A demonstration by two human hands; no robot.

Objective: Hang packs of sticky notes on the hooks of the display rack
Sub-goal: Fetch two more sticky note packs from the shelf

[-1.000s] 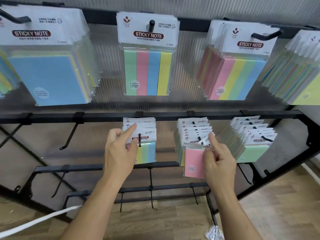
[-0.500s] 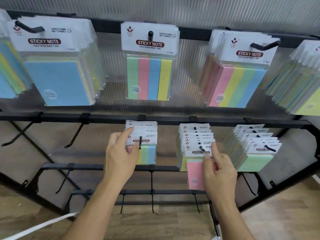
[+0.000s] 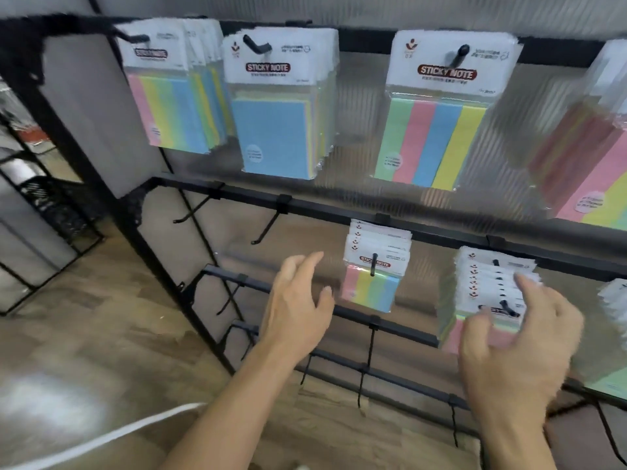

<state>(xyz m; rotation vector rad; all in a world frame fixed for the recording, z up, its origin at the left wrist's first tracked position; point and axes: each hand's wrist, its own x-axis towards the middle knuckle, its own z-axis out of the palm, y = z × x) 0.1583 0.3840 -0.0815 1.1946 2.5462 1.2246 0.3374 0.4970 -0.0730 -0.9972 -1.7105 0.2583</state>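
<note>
A black display rack (image 3: pixel 325 212) carries packs of sticky notes on hooks. On the second rail a small striped pack stack (image 3: pixel 375 266) hangs on a hook, and to its right a thicker stack with a pink front pack (image 3: pixel 488 293). My left hand (image 3: pixel 298 307) hovers just left of the striped stack, fingers loose, holding nothing. In front of the lower part of the pink stack my right hand (image 3: pixel 515 351) has spread fingers and grips nothing. Two bare hooks (image 3: pixel 268 225) stick out from the second rail at the left.
Larger packs hang along the top rail: a striped one (image 3: pixel 169 96), a blue one (image 3: pixel 274 130), a four-colour one (image 3: pixel 431 140) and more at the right edge (image 3: pixel 590 171). Lower rails with bare hooks (image 3: pixel 369 344) sit below. Wooden floor (image 3: pixel 101 334) and another black frame lie left.
Both hands have let go of the hanging packs and drawn back from them. The view has swung to the left, showing the rack's left end and the floor.
</note>
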